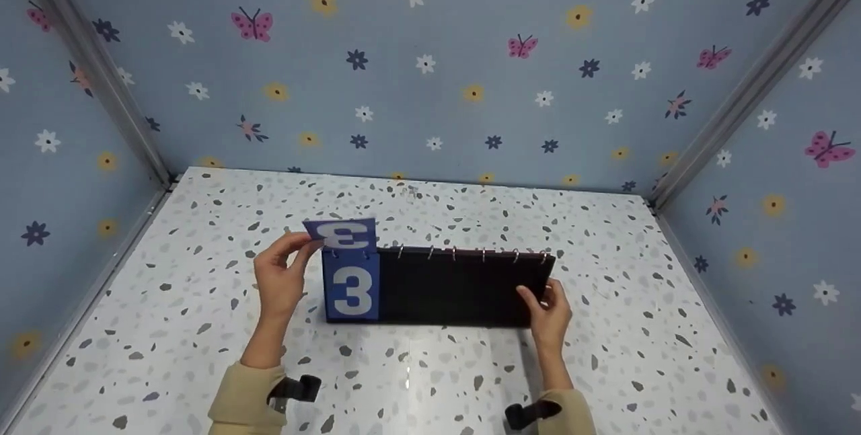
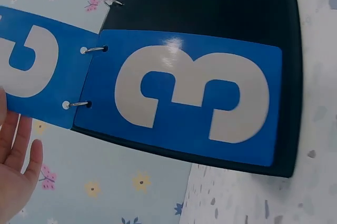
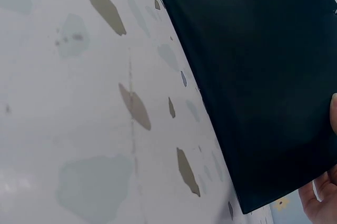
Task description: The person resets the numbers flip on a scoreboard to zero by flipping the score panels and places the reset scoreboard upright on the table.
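A black flip scoreboard [image 1: 451, 290] with metal rings along its top edge stands tilted on the table. At its left end hangs a blue number card [image 1: 372, 300] with a white 3. Above the rings, a second blue card [image 1: 368, 235], also showing a 3, is lifted up and back. My left hand [image 1: 281, 280] pinches that raised card's left edge between thumb and fingers; the left wrist view shows the rings [image 2: 95, 49] through both cards. With my right hand [image 1: 551, 314] I grip the board's right end, thumb on the front and fingers behind.
The speckled white table [image 1: 430, 381] lies under the board. Blue panels with flowers and butterflies [image 1: 444, 31] enclose it at the back and both sides, with grey metal posts [image 1: 753, 92] at the corners. Black straps [image 1: 296, 388] sit at both sleeve cuffs.
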`<state>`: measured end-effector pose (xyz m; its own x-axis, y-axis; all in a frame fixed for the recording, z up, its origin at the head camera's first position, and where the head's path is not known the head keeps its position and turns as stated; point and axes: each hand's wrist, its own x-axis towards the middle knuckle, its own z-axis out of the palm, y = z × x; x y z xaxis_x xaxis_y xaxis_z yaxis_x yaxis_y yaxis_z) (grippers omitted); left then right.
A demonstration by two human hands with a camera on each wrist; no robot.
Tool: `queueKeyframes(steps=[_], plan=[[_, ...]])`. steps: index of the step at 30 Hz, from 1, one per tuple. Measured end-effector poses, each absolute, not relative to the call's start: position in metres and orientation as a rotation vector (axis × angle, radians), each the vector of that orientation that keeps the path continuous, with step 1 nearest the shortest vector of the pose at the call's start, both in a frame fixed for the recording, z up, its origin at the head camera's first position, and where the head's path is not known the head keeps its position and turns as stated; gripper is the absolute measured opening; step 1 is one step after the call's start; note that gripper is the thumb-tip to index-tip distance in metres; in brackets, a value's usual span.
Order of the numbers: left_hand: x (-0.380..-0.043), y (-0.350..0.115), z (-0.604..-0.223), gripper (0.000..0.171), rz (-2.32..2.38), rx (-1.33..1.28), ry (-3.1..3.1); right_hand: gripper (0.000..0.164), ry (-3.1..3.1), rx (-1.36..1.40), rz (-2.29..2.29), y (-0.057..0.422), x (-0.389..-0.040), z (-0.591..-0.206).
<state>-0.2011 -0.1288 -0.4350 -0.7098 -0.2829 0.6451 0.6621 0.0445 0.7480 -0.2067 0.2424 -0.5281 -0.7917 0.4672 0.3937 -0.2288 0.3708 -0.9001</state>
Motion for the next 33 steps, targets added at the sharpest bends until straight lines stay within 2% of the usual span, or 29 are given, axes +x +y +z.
queueKeyframes(steps=[11, 21, 28, 33], plan=[[-0.225, -0.123, -0.421, 0.009, -1.641, -0.209, -1.744, 0.029, -2.026, -0.218, 1.447, 0.247, -0.212, -0.541], [-0.257, -0.126, -0.453, 0.018, -1.516, 0.001, -1.833, 0.031, -2.044, -0.197, 1.452, 0.248, -0.212, -0.538], [-0.259, -0.124, -0.454, 0.027, -1.51, 0.11, -2.0, 0.029, -2.04, -0.196, 1.473, 0.249, -0.212, -0.539], [-0.256, -0.123, -0.453, 0.033, -1.502, 0.079, -2.103, 0.029, -2.029, -0.204, 1.441, 0.248, -0.212, -0.538]])
